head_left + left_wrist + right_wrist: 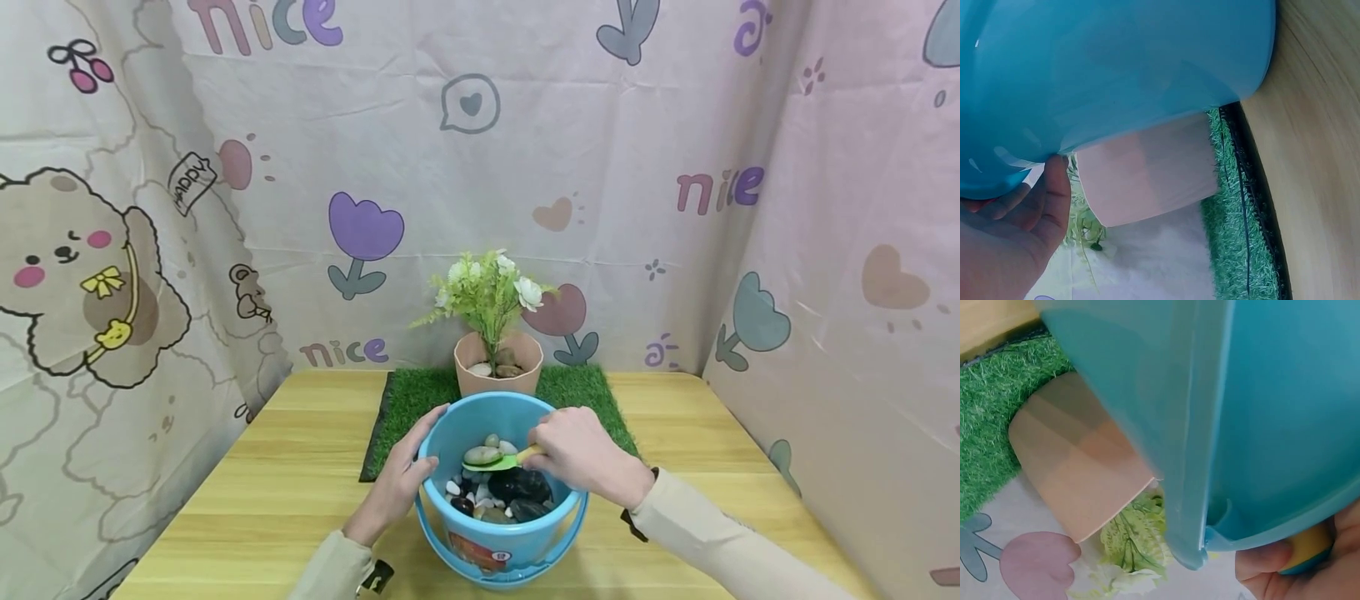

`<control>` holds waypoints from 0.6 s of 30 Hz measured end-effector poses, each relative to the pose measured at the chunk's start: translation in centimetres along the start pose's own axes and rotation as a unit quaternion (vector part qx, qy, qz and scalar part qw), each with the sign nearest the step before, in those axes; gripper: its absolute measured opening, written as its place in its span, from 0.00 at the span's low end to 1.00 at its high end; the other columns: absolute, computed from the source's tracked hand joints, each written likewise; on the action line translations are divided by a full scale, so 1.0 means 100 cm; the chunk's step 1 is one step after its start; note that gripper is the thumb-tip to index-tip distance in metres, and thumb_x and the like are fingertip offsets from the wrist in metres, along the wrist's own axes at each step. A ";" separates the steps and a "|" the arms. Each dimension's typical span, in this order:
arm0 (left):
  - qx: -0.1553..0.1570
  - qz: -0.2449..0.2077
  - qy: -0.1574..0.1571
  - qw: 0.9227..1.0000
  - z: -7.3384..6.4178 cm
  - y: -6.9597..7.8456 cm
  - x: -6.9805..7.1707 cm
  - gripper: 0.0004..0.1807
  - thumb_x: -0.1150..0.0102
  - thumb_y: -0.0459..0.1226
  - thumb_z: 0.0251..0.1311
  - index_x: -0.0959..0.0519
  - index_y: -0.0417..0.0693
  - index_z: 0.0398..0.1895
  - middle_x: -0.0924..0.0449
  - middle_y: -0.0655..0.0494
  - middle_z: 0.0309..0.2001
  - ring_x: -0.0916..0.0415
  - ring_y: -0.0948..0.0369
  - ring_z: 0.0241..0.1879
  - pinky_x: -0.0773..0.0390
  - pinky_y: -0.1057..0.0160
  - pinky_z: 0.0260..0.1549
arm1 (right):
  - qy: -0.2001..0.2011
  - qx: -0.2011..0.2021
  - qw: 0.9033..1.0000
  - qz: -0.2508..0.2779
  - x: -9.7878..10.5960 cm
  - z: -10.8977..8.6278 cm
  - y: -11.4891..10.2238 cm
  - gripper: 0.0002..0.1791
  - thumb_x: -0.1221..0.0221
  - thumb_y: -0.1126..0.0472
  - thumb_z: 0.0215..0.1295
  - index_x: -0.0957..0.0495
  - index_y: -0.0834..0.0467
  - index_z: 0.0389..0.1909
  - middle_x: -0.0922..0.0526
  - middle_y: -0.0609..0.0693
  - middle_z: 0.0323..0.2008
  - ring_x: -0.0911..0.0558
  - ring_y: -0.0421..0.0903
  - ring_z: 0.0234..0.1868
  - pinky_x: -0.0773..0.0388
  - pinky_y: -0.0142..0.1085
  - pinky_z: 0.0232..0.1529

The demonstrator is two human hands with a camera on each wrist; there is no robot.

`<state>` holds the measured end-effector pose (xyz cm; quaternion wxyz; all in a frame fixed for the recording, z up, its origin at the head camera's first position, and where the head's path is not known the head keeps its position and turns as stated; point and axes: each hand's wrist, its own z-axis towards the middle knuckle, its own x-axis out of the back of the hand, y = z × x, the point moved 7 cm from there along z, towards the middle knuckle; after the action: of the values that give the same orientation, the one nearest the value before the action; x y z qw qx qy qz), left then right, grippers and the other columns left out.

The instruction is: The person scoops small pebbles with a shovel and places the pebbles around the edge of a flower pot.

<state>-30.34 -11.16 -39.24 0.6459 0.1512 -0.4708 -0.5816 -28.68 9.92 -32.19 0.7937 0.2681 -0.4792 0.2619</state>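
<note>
A blue bucket [468,425] stands on the table, tilted a little in the head view, with pebbles and larger stones in its bottom. My left hand [397,477] grips its left rim, thumb over the edge and fingers along the outside wall; the left wrist view shows fingertips [1057,178] against the plastic. My right hand [583,450] holds a small toy shovel with a green blade [506,463] and yellow handle [1310,547] inside the bucket. A pale greenish stone [482,455] lies at the blade. Below it sits a large black stone [519,483].
Behind the bucket, a pink flowerpot [495,385] with white flowers [528,293] and stones stands on a green turf mat [420,387]. The bucket's handle [431,533] hangs down in front. Printed cloth [480,167] surrounds the wooden table [300,450].
</note>
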 end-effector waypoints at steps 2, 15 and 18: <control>0.001 -0.003 -0.001 1.000 0.000 0.000 0.000 0.39 0.61 0.27 0.62 0.47 0.58 0.77 0.39 0.47 0.73 0.30 0.45 0.65 0.22 0.48 0.52 | 0.012 0.002 1.000 -0.011 0.002 -0.001 -0.001 0.20 0.32 0.41 0.52 0.30 0.43 0.12 0.39 0.37 0.13 0.39 0.34 0.14 0.46 0.28 0.15; -0.002 -0.001 0.001 1.000 0.000 0.000 0.000 0.37 0.60 0.29 0.62 0.47 0.52 0.77 0.38 0.48 0.72 0.30 0.46 0.65 0.22 0.50 0.53 | 0.048 -0.008 0.999 0.015 0.007 -0.004 0.008 0.11 0.30 0.42 0.49 0.14 0.44 0.26 0.23 0.37 0.20 0.28 0.34 0.21 0.39 0.25 0.19; 0.002 -0.004 0.001 1.000 -0.001 -0.001 -0.001 0.37 0.60 0.29 0.62 0.47 0.53 0.77 0.38 0.47 0.72 0.31 0.46 0.65 0.22 0.49 0.53 | 0.049 -0.012 0.998 0.023 0.007 -0.004 0.011 0.09 0.29 0.44 0.50 0.14 0.44 0.26 0.21 0.37 0.22 0.27 0.35 0.23 0.37 0.25 0.21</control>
<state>-30.30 -11.14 -39.35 0.6435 0.1556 -0.4708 -0.5831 -28.93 11.12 -31.57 0.8132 0.2338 -0.4488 0.2873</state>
